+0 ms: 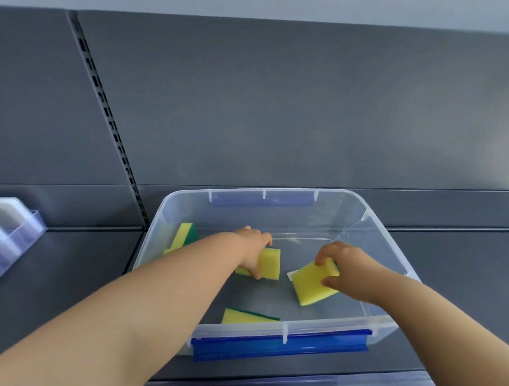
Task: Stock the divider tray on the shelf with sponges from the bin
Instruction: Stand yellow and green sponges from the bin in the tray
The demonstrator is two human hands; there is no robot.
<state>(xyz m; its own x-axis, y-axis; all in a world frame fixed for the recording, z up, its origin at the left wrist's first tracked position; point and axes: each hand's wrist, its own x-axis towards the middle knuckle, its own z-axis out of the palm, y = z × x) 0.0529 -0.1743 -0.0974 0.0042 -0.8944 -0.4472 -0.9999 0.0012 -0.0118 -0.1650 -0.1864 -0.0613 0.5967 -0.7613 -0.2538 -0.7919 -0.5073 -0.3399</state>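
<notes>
Left hand (252,247): I've reached into the bin with my fingers curled over the top of the mid sponge (270,263) and my thumb on its near face. It is a firm grip, and the sponge stands on edge on the bin floor.
Right hand (353,273): I pinch the right sponge (312,283), fingertips on its far edge and thumb on its right side. It is tilted with the yellow face up, and a bit of green shows under my fingers.
Far sponge (183,237): it leans in the bin's far-left corner with its green side to the right.
Near sponge (248,316): it lies against the near wall, yellow with a thin green edge.
Bin (392,240): clear plastic, with a blue latch (280,343) on the near rim and another on the far rim. It sits on the shelf right of centre.
Tray (6,233): white dividers with a clear front, at the far left of the shelf and well apart from the bin. I cannot tell what its slots hold.
Shelf (66,271): a dark grey, matte, flat deck.
Back panel (281,105): dark grey, with a slotted upright (104,111) running down to the bin's far-left corner.
Wall (257,1): a pale strip above the panel.
</notes>
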